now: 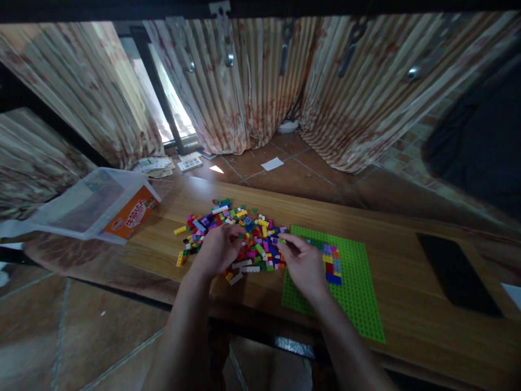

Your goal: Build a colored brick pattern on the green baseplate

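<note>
Right hand (303,266) pinches a tiny brick (281,240), axis unclear; left hand (217,250) curled, hold unseen.

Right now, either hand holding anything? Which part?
Right hand seems to pinch a small green brick, where unclear. Left hand sits on the brick pile; hold unclear.

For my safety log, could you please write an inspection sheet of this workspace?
Surface: wooden table, grain visible.
Job's things: pile of coloured bricks; green baseplate carrying a small brick patch.
Clutter: clear plastic box with orange label, tilted, at left; dark flat object at right.
Hands: left hand in the pile; right hand over the baseplate's left edge; grip too small to tell.
Cables: nothing seen.
Surroundings: curtains, tiled floor, papers near the window.
</note>
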`<action>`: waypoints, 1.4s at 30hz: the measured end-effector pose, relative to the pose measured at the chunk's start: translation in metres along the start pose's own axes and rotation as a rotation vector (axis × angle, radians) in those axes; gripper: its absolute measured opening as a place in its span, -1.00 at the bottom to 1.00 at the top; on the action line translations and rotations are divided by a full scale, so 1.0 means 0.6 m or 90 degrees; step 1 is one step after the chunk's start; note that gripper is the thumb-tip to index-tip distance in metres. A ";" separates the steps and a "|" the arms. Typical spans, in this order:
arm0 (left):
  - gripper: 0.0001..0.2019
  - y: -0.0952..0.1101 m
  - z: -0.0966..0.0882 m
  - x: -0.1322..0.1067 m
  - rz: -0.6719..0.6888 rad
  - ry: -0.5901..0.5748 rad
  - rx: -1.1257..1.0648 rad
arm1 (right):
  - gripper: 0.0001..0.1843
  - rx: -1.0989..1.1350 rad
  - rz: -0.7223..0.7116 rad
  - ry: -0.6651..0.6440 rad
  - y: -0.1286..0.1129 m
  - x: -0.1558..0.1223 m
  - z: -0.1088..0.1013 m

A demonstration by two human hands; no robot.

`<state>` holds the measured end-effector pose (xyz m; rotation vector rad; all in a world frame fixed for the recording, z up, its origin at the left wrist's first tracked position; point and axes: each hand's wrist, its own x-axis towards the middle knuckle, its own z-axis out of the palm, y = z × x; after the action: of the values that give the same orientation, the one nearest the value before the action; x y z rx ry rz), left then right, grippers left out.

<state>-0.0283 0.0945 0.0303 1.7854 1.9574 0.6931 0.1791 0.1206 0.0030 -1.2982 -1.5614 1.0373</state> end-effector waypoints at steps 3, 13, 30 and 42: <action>-0.67 0.008 0.006 -0.001 0.002 -0.026 0.074 | -0.76 -0.081 -0.072 -0.025 -0.005 -0.001 0.004; -0.58 0.010 0.005 -0.004 0.027 -0.019 0.062 | -0.73 -0.109 -0.098 -0.053 0.000 -0.002 0.005; -0.66 -0.075 -0.086 -0.031 -0.351 0.189 0.082 | -0.75 -0.131 -0.174 -0.029 0.009 -0.013 0.007; -0.60 -0.127 -0.084 -0.010 -0.432 0.274 0.082 | -0.70 -0.140 -0.170 -0.038 0.020 -0.016 0.008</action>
<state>-0.1184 0.0795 0.0240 0.9461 2.7280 0.7526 0.1791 0.1122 -0.0110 -1.1690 -1.8781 0.7584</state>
